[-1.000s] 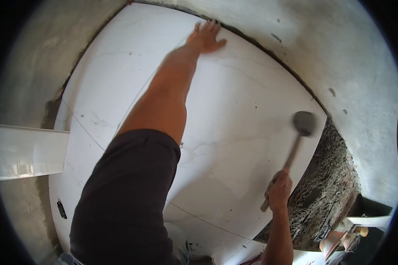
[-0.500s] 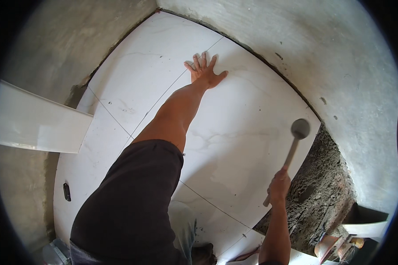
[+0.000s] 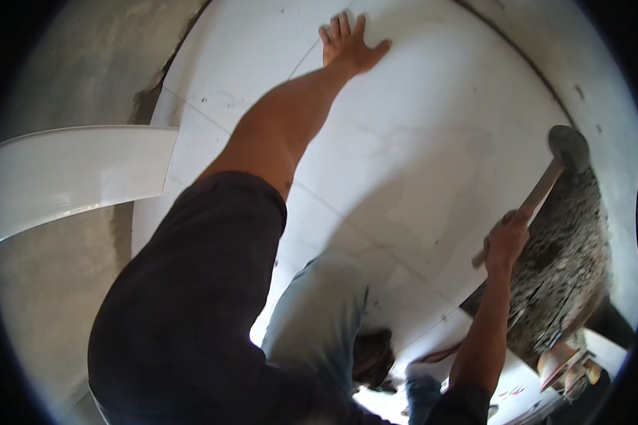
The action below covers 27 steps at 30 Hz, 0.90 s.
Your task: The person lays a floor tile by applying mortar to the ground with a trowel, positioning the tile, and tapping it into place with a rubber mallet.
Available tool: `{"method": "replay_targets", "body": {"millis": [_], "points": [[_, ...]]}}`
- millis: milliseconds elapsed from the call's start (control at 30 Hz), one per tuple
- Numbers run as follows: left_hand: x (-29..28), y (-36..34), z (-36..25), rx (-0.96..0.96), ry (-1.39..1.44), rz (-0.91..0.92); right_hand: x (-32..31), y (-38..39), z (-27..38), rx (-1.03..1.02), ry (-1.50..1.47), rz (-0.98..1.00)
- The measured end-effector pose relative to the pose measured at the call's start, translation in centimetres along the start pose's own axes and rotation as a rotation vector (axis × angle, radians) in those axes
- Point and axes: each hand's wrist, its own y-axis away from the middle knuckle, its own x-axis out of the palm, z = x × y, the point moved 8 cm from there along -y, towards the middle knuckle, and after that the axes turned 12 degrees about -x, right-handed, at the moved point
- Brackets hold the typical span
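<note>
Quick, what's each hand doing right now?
Left hand: open, fingers spread on the white tile, holding nothing.
Right hand: closed around the handle of a mallet.

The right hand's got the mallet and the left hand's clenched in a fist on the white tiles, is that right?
Not quite: the head view shows the left hand spread open on the white tiles, not clenched. The right hand does hold the mallet.

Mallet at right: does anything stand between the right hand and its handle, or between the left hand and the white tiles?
Nothing visible does. The right hand grips the mallet directly by its handle; the left hand lies spread on the white tiles, its underside hidden.
</note>
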Motion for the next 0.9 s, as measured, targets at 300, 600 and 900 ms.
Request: {"method": "replay_targets", "body": {"millis": [300, 600, 900], "points": [[-2.5, 8.6, 4.8, 0.138, -0.130, 0.303, -0.9, -0.8, -3.6, -0.145, 0.183, -0.005], [-3.1, 15.9, 13.8, 0.022, -0.166, 0.201, -0.3, 0.6, -2.6, -0.330, 0.369, -0.103], [-5.5, 23.7, 16.6, -0.184, -0.097, 0.240, 0.8, 5.2, -6.9, 0.002, 0.276, 0.037]]}}
